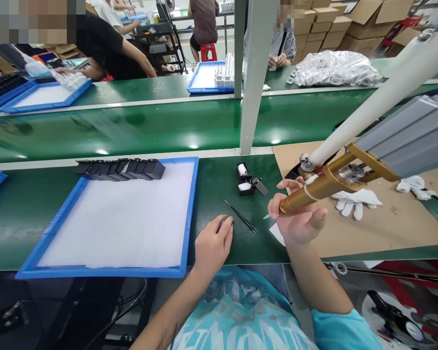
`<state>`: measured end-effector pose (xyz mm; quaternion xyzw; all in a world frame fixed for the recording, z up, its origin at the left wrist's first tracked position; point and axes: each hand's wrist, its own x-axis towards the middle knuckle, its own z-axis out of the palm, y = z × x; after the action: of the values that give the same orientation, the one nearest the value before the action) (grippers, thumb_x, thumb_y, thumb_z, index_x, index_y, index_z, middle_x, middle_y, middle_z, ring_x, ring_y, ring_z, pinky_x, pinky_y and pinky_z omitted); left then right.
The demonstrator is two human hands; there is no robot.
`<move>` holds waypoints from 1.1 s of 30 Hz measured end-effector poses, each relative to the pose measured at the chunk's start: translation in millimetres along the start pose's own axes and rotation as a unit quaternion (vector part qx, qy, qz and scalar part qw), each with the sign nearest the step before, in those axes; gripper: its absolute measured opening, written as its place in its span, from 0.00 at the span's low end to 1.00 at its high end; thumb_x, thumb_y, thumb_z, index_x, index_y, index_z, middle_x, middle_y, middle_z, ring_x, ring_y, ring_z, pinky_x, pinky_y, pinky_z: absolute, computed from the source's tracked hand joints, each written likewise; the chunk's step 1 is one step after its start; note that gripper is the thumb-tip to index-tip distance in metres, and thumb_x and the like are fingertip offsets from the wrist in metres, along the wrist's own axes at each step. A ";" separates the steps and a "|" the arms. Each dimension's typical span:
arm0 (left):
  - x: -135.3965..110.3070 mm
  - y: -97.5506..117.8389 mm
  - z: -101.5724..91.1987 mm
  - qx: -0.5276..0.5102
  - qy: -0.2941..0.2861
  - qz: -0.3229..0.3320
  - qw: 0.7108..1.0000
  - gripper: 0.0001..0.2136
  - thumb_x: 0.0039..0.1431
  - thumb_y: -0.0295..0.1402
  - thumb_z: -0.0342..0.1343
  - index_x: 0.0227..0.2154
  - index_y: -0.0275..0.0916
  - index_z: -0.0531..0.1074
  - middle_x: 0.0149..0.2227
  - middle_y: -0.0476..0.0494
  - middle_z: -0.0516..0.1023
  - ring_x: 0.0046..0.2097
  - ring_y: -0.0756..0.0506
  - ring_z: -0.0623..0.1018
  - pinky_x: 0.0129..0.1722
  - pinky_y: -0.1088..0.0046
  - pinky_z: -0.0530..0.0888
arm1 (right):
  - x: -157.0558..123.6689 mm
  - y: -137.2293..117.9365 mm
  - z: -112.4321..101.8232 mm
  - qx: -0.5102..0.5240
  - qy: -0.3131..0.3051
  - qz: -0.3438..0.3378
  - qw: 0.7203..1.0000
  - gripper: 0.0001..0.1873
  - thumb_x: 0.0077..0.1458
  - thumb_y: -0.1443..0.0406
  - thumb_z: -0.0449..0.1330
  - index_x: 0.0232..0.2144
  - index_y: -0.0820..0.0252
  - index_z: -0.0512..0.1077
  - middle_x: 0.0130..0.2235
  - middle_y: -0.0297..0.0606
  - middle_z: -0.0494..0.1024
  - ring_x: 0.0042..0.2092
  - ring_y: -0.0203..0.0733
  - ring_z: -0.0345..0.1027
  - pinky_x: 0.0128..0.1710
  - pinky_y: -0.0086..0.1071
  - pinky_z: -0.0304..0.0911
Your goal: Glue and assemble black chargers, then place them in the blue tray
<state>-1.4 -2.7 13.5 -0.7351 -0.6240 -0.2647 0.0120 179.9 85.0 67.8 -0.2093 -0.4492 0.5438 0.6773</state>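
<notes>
My right hand [298, 216] is wrapped round the handle of a gold-coloured tool [324, 183] that hangs from a white hose and points down-left over the green bench. My left hand [212, 247] rests on the bench with its fingers curled over a small dark part [224, 222]. Black tweezers [241, 217] lie on the bench between my hands. Just beyond them sits a small open black case [245, 179] with white pieces inside and a dark flat piece beside it.
A blue tray [105, 273] lined with white foam lies at left, with a row of several black parts [120, 169] along its far edge. A cardboard sheet [387, 228] with white gloves [355, 200] lies at right. A white post [253, 78] stands behind. Other people work across the conveyor.
</notes>
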 end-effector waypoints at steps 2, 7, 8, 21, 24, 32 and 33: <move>0.7 -0.8 -4.1 0.039 -0.042 0.005 0.998 0.12 0.66 0.31 0.49 0.49 0.42 0.71 0.46 0.41 0.78 0.42 0.43 0.78 0.37 0.68 0.74 | -0.6 -0.8 -0.2 0.001 -0.006 0.001 1.000 0.25 0.52 0.41 0.53 0.45 0.48 0.67 0.42 0.35 0.70 0.18 0.32 0.64 0.14 0.33 0.57; 3.1 -4.5 -11.1 0.051 -0.141 -0.032 0.988 0.13 0.65 0.35 0.50 0.51 0.45 0.71 0.38 0.42 0.76 0.39 0.41 0.76 0.31 0.69 0.71 | -1.0 -1.1 -1.3 0.004 -0.016 -0.004 1.000 0.24 0.53 0.42 0.54 0.45 0.48 0.68 0.42 0.35 0.70 0.18 0.32 0.65 0.15 0.33 0.56; 3.7 -5.3 -12.5 0.011 -0.153 -0.053 0.987 0.13 0.65 0.35 0.50 0.51 0.45 0.70 0.38 0.42 0.75 0.40 0.41 0.76 0.33 0.69 0.71 | -1.1 -0.5 -1.7 0.006 -0.016 -0.007 1.000 0.24 0.53 0.43 0.54 0.46 0.47 0.68 0.43 0.35 0.70 0.18 0.33 0.65 0.15 0.33 0.56; 22.0 -0.3 -47.9 -0.794 -0.068 -0.379 0.470 0.16 0.58 0.43 0.57 0.46 0.44 0.64 0.29 0.48 0.68 0.27 0.50 0.69 0.24 0.76 0.64 | 0.4 3.2 -3.4 -0.015 0.027 -0.021 0.999 0.25 0.52 0.44 0.56 0.47 0.47 0.66 0.44 0.36 0.73 0.20 0.34 0.66 0.17 0.34 0.58; 21.5 -3.1 -47.8 -0.781 -0.069 -0.375 0.494 0.16 0.57 0.46 0.53 0.45 0.44 0.64 0.28 0.48 0.65 0.25 0.50 0.64 0.23 0.74 0.60 | 0.3 3.0 -3.0 -0.022 0.033 -0.015 0.999 0.24 0.51 0.44 0.57 0.47 0.46 0.66 0.44 0.35 0.73 0.20 0.34 0.65 0.17 0.34 0.58; 15.8 -11.0 -49.3 -0.731 -0.073 -0.351 0.581 0.19 0.59 0.50 0.47 0.46 0.45 0.62 0.29 0.48 0.64 0.24 0.50 0.63 0.24 0.72 0.60 | 0.4 3.6 -4.3 -0.036 0.038 -0.014 0.999 0.24 0.51 0.43 0.57 0.47 0.45 0.66 0.44 0.35 0.73 0.20 0.33 0.64 0.17 0.33 0.57; 15.2 -14.6 -51.2 -0.713 -0.070 -0.350 0.604 0.19 0.59 0.50 0.47 0.47 0.45 0.62 0.30 0.48 0.65 0.25 0.49 0.65 0.24 0.72 0.62 | 0.5 4.1 -5.0 -0.033 0.036 -0.015 0.999 0.24 0.51 0.44 0.57 0.47 0.45 0.66 0.44 0.35 0.73 0.20 0.33 0.64 0.17 0.33 0.57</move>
<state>-32.8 -3.5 59.1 -0.2530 -0.4463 -0.5570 -0.6531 181.9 87.8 62.3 -0.2442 -0.4459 0.5102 0.6937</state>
